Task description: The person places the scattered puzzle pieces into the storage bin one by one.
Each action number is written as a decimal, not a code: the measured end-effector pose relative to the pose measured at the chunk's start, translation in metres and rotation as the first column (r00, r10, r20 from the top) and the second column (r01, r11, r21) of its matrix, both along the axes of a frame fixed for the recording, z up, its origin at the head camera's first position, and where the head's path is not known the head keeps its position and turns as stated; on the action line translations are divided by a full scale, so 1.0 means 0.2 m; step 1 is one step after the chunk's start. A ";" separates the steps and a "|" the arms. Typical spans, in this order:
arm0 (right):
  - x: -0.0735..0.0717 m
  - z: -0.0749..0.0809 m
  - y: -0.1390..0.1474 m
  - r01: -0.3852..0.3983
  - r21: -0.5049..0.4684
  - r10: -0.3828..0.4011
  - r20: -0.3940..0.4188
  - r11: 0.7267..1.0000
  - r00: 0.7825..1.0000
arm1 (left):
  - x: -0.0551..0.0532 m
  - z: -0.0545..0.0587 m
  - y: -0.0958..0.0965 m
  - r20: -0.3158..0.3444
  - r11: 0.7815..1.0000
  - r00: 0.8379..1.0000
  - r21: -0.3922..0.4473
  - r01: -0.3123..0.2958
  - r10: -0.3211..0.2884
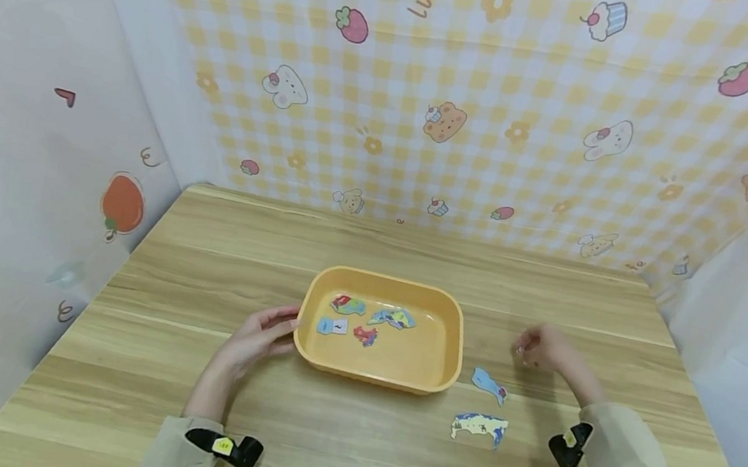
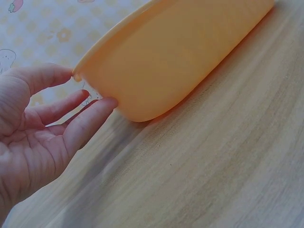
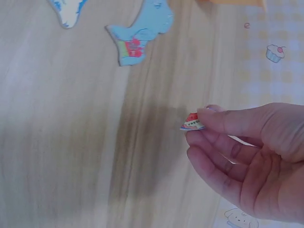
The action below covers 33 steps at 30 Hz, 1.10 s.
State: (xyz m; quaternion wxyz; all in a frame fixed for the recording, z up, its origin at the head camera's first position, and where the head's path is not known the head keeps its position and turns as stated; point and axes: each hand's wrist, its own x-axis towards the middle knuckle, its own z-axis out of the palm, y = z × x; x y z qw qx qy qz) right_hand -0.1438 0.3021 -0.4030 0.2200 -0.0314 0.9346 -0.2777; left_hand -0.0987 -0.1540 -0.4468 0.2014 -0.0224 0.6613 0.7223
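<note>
My left hand (image 1: 259, 336) is at the left end of a yellow plastic bin (image 1: 371, 372), its fairly straight fingertips touching the rim and outer wall. Several flat, printed puzzle pieces lie inside, among them a red one (image 1: 364, 335) and a blue-and-white one (image 1: 332, 326). To the right of the bin, my right hand (image 1: 545, 348) pinches a small puzzle piece (image 3: 193, 122) printed in red and white between thumb and fingertips, above the table. Near it on the wood lie a blue piece (image 1: 489, 385) and a cream-and-blue piece (image 1: 479, 426).
The wooden table (image 1: 361, 450) ends at the back against a yellow-checked cloth (image 1: 389, 111) with cartoon prints. Pale printed cloth (image 1: 37, 184) hangs at the left. Black wrist cameras (image 1: 225, 447) sit on both sleeves.
</note>
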 end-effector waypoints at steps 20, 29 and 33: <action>-0.03 0.09 -0.04 -0.030 -0.081 0.034 0.038 0.996 0.999 | -0.01 0.00 0.00 0.050 1.000 0.999 -0.022 0.006 -0.005; -0.06 0.12 -0.07 -0.062 -0.102 0.068 0.053 0.993 0.996 | -0.01 0.00 0.00 0.046 1.000 0.999 -0.026 0.004 -0.003; -0.07 0.13 -0.08 -0.077 -0.105 0.084 0.062 0.991 0.995 | -0.01 0.00 0.00 0.044 1.000 0.999 -0.017 0.006 -0.005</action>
